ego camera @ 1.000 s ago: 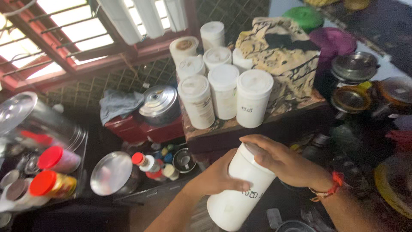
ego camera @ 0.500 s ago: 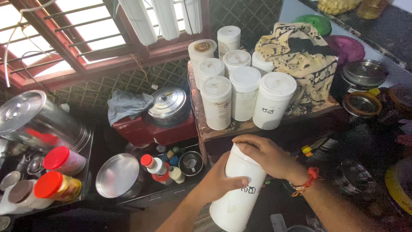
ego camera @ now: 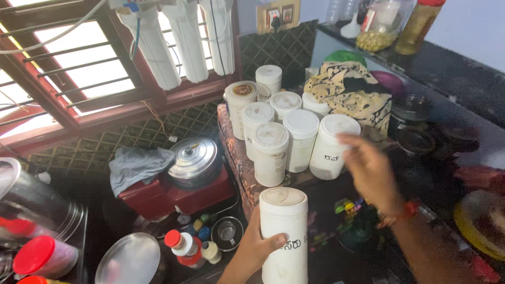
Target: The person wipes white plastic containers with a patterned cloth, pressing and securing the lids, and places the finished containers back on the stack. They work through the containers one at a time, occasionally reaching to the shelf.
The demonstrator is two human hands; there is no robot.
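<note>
My left hand (ego camera: 259, 250) grips a tall white plastic jar (ego camera: 284, 233) upright near the bottom of the view, its round lid facing up. My right hand (ego camera: 370, 169) is off the jar, fingers apart and blurred, hovering just in front of the nearest white jar (ego camera: 332, 145) of a cluster of several white lidded jars (ego camera: 284, 124) on a raised shelf. It holds nothing. A red thread band circles my right wrist.
A red mixer base with a steel lidded pot (ego camera: 193, 161) and a grey cloth (ego camera: 135, 164) sits left of the shelf. Small bottles (ego camera: 183, 247), a steel lid (ego camera: 129, 261) and red-capped jars (ego camera: 42, 256) lie lower left. A patterned cloth (ego camera: 351, 93) covers something behind the jars. White filter housings (ego camera: 184, 37) hang by the window.
My right hand has let go of the jar and lifted up toward the shelf of jars. The left hand alone now holds the jar, which stands more upright.
</note>
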